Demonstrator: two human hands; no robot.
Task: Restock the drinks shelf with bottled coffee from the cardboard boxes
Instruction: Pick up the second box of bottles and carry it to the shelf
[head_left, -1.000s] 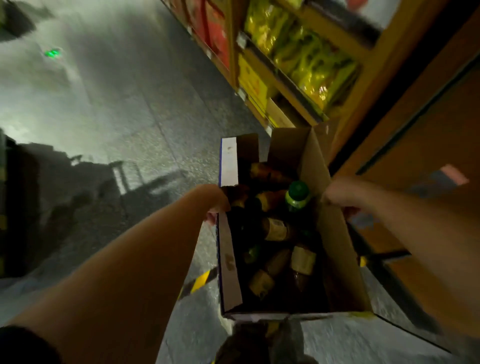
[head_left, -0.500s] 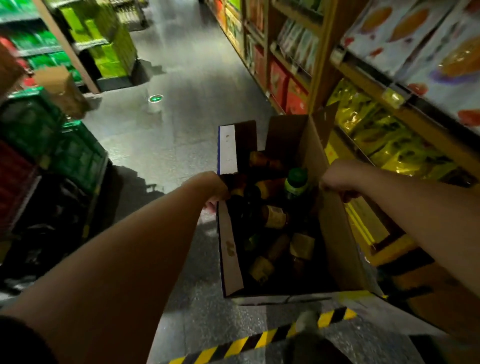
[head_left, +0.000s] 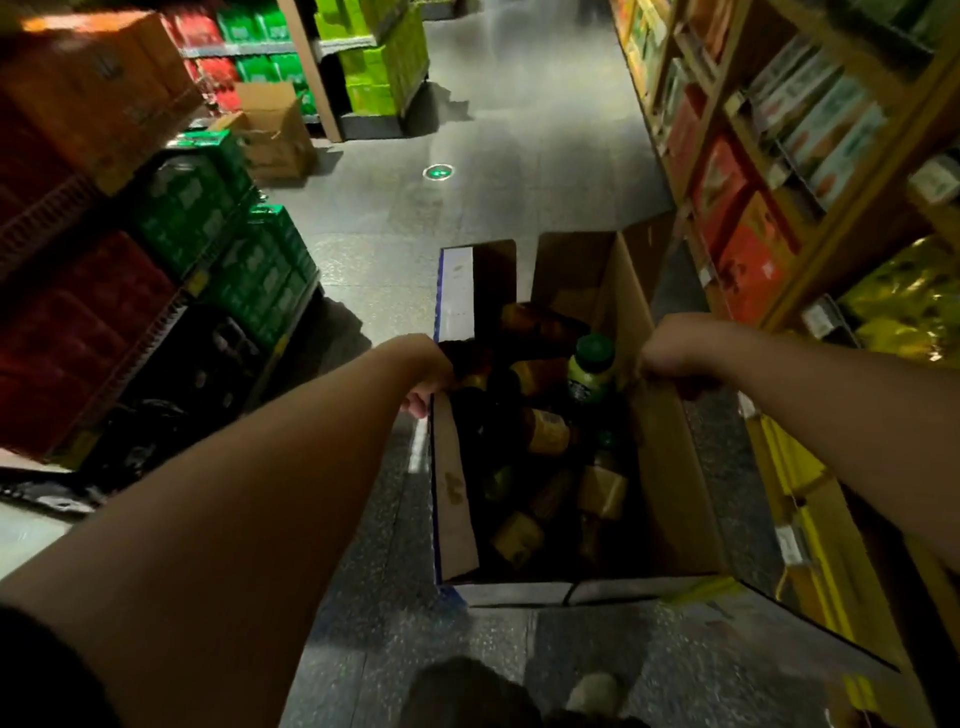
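I see the cardboard box in the centre of the frame, open on top, flaps up, held between both hands. The left hand is at the box's left wall, mid-frame, fingers curled over the top edge and gripping it. The right hand is at the right wall, closed in a fist round that wall's top edge. The box looks clear of the floor, with a shoe visible below its near edge at the bottom of the frame. Inside is a loose jumble of dark bottles with tan labels, lying at mixed angles. One green-capped bottle stands upright near the far right corner, just beside the right hand. It is too dim to read the labels. A wooden shelf runs along the right of the frame with red-orange packs and yellow bags. Green crates are stacked at the left, with red crates at the far left. A second carton sits on the floor at upper left, and a round green floor mark shows at upper centre.
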